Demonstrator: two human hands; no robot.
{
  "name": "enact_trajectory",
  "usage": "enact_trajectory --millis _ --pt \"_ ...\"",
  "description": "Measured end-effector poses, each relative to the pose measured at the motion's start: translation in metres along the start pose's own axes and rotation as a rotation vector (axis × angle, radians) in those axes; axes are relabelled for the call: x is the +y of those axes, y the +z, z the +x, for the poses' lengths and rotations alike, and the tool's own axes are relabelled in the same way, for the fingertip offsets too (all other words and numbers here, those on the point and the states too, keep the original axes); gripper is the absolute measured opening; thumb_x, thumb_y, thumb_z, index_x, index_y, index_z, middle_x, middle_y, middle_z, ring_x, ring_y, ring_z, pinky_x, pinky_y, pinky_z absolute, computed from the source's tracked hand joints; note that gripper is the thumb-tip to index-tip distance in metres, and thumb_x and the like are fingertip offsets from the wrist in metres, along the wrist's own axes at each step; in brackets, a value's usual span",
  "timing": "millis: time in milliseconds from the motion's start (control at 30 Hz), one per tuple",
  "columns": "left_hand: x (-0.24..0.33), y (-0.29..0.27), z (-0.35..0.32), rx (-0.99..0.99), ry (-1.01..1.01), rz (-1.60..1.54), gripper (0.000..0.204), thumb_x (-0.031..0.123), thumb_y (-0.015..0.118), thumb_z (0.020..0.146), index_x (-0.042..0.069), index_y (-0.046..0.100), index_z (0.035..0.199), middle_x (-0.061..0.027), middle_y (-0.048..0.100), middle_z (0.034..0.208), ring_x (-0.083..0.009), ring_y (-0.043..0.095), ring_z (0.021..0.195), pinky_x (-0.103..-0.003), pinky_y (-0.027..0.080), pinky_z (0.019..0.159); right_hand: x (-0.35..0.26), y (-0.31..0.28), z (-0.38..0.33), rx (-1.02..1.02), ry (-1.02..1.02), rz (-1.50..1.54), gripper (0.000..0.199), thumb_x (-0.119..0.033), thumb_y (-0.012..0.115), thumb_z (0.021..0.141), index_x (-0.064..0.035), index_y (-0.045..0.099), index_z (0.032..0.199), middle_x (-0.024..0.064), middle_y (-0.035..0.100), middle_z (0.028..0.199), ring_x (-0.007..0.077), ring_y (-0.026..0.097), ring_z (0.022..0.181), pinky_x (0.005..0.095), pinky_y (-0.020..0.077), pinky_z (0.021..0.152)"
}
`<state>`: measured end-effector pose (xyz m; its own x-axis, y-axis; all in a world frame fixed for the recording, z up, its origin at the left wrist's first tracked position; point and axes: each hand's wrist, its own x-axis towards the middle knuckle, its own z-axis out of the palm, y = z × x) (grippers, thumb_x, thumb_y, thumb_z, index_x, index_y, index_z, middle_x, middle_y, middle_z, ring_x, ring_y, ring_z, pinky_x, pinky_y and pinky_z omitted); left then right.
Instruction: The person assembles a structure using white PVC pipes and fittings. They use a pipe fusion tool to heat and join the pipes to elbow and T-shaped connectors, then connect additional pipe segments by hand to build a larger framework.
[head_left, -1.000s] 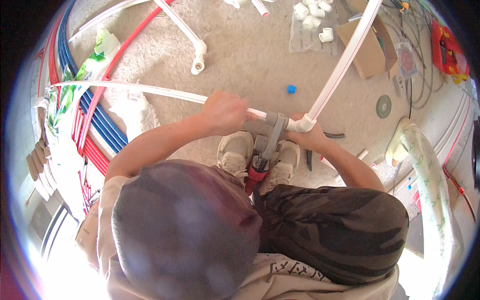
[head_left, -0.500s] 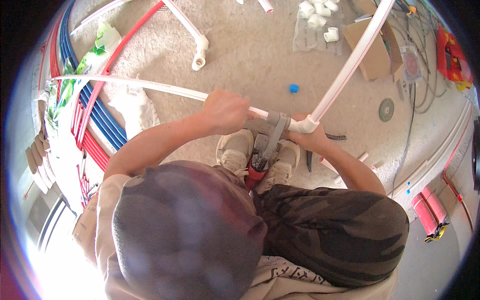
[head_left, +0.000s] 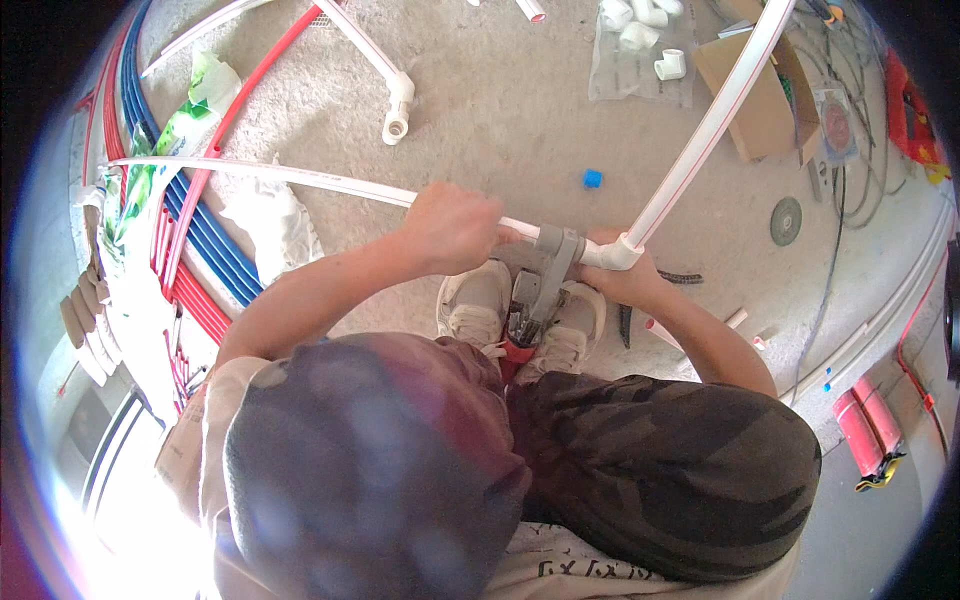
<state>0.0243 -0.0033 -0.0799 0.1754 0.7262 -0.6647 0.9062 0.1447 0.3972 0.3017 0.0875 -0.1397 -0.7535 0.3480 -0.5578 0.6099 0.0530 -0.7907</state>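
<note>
My left hand (head_left: 453,228) is wrapped round a long white pipe (head_left: 330,182) that runs off to the left. The pipe's right end meets the grey head of a pipe welding tool (head_left: 556,278), which stands between my shoes (head_left: 475,302) with its red handle (head_left: 515,355) down. On the tool's other side is a white elbow fitting (head_left: 622,254), joined to a second white pipe (head_left: 705,130) rising to the upper right. Closed below the elbow, my right hand (head_left: 632,284) grips it; its fingertips are partly hidden.
White fittings (head_left: 638,36) lie on a plastic sheet near a cardboard box (head_left: 745,100). A blue cap (head_left: 592,179) and a grinding disc (head_left: 786,221) rest on the floor. Blue pipes (head_left: 215,250) and red pipes (head_left: 195,300) lie left; red cylinders (head_left: 868,425) lie right.
The whole view has shifted slightly. Both hands keep their grips, with pipe and elbow still at the tool's head.
</note>
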Motion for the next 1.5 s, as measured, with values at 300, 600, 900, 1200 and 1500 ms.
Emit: enact_trajectory --millis 300,600,900,1200,1500 --pt "-0.001 0.007 0.0 0.156 0.061 0.002 0.045 0.045 0.065 0.096 0.005 0.074 0.079 -0.0188 0.07 0.074 -0.0395 0.07 0.072 -0.05 0.051 0.063 0.021 0.004 0.001 -0.016 0.019 -0.029 0.021 -0.022 0.077 0.078 -0.0084 0.069 0.092 0.0089 0.069 0.079 0.0269 0.07 0.077 0.0409 0.055 0.073" --pt "0.0 0.014 -0.001 0.191 0.07 -0.071 0.041 0.044 0.067 0.091 0.006 0.075 0.081 -0.0186 0.072 0.078 -0.0385 0.071 0.074 -0.05 0.053 0.063 -0.004 -0.012 -0.011 0.063 0.031 -0.113 0.029 -0.027 0.083 0.082 -0.0083 0.071 0.101 0.0088 0.072 0.087 0.0222 0.071 0.081 0.0386 0.0565 0.077" --pt "-0.002 0.014 -0.015 0.185 0.212 -0.277 0.036 0.044 0.07 0.091 0.008 0.07 0.088 -0.0157 0.07 0.089 -0.0387 0.068 0.091 -0.052 0.052 0.078 -0.034 -0.029 -0.039 -0.062 0.122 0.21 0.038 -0.019 0.081 0.088 -0.0017 0.066 0.12 0.0103 0.072 0.103 0.0212 0.068 0.097 0.0379 0.0531 0.089" --pt "-0.014 0.026 -0.008 0.38 0.206 -0.06 0.034 0.036 0.072 0.091 0.006 0.059 0.083 -0.013 0.063 0.079 -0.036 0.064 0.076 -0.048 0.049 0.067 -0.024 -0.024 -0.021 0.024 -0.128 0.11 0.034 -0.01 0.082 0.088 -0.0011 0.065 0.116 0.0098 0.066 0.101 0.0186 0.064 0.095 0.0353 0.0522 0.085" --pt "-0.016 0.027 -0.006 0.268 0.123 -0.064 0.039 0.045 0.07 0.092 0.007 0.063 0.083 -0.0127 0.066 0.076 -0.037 0.068 0.073 -0.049 0.051 0.063 -0.016 -0.021 -0.02 -0.038 -0.023 0.296 0.031 -0.006 0.079 0.091 -0.0036 0.063 0.117 0.0044 0.068 0.103 0.0125 0.064 0.097 0.0307 0.0538 0.085"
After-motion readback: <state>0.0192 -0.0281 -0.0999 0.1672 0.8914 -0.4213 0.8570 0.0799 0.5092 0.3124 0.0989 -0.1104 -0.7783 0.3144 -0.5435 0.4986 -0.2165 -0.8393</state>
